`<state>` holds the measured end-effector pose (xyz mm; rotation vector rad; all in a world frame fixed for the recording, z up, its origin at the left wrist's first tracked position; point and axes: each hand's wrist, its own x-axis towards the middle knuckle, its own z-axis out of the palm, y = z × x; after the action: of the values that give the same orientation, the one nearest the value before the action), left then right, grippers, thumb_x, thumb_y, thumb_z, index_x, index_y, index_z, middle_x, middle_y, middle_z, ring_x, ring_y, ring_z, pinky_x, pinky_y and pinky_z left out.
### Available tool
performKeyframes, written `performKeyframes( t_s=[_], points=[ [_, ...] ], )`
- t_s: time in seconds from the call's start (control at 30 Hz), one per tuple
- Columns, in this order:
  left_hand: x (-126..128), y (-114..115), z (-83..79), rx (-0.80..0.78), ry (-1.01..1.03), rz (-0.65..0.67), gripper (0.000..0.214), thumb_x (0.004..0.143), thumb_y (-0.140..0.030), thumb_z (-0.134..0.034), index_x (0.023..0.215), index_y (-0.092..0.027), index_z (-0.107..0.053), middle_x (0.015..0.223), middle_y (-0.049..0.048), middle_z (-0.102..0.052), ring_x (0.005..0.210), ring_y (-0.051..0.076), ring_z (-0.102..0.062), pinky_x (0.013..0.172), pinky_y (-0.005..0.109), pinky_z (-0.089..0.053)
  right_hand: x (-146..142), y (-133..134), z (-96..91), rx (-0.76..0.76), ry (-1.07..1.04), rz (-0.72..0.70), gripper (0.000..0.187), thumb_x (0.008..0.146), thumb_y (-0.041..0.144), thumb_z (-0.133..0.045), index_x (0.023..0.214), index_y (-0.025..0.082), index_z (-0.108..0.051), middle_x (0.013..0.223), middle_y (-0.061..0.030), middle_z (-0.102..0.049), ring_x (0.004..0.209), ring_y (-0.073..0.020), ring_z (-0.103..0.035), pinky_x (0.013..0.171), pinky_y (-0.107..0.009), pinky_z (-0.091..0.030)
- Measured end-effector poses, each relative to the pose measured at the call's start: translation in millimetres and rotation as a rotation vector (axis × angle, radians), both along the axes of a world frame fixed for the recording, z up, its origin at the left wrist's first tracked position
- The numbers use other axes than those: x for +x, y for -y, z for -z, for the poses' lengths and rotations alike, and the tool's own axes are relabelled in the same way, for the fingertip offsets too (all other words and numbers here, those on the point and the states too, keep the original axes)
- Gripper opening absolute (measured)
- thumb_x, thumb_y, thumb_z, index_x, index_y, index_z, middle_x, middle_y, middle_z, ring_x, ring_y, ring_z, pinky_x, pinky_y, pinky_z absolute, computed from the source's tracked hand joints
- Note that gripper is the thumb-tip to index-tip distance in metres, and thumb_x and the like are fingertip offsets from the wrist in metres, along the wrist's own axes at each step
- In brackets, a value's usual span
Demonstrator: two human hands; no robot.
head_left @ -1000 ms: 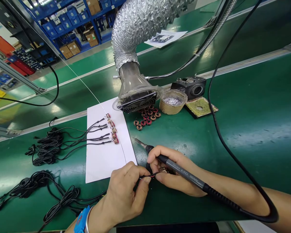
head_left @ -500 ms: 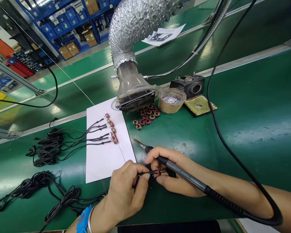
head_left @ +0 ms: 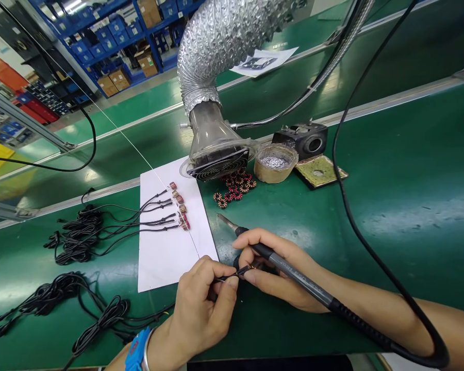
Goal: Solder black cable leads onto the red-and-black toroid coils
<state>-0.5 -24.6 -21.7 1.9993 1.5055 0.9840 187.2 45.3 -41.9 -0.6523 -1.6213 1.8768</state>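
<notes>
My left hand (head_left: 206,296) pinches the end of a black cable (head_left: 243,270) between thumb and forefinger. A thin pale wire (head_left: 193,241) runs down to the same fingers. My right hand (head_left: 284,275) is closed around a soldering iron (head_left: 301,278), whose bare tip (head_left: 225,220) points up and left, touching nothing. The right thumb and fingertips meet the cable's end, where a bit of copper shows; whatever else they hold is hidden. Left of the hands, several small wound ring coils (head_left: 180,200) lie on a white sheet (head_left: 158,263), with black leads beside them.
Bundled black cables (head_left: 79,234) lie at the left. A fume extractor hood (head_left: 216,147) hangs over loose red and orange ring coils (head_left: 237,191). Behind stand a round pot of silvery material (head_left: 274,164), a black iron stand (head_left: 301,139) and a yellow sponge tray (head_left: 320,172). The iron's cord (head_left: 342,190) loops at right.
The soldering iron's tip has shifted slightly up and right. My right fingers have turned in against the cable end, and the copper coil seen in them before is now hidden.
</notes>
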Motion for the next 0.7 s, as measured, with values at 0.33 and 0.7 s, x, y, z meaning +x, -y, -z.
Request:
performKeyframes(
  t_s=[0.33, 0.7],
  points=[
    [3.2, -1.2, 0.3, -0.052, -0.042, 0.055, 0.008, 0.087, -0.013, -0.056, 0.092, -0.016, -0.063, 0.068, -0.0003, -0.053, 0.054, 0.009, -0.048, 0.049, 0.021, -0.036, 6.0, 0.9, -4.7, 0.334, 0.186, 0.038, 0.037, 0.086, 0.013, -0.054, 0.12, 0.025, -0.046, 0.084, 0.002, -0.061, 0.051, -0.0051, -0.049, 0.05, -0.018, -0.041],
    [3.7, -2.5, -4.8, -0.04, -0.055, 0.0, 0.008, 0.088, -0.015, -0.054, 0.087, -0.016, -0.062, 0.065, -0.0017, -0.051, 0.052, 0.008, -0.046, 0.049, 0.02, -0.035, 7.6, -3.4, -0.4, 0.165, 0.005, -0.035, 0.061, 0.073, -0.003, -0.052, 0.126, 0.025, -0.04, 0.102, -0.0025, -0.055, 0.086, -0.0116, -0.061, 0.076, -0.025, -0.052]
  ],
)
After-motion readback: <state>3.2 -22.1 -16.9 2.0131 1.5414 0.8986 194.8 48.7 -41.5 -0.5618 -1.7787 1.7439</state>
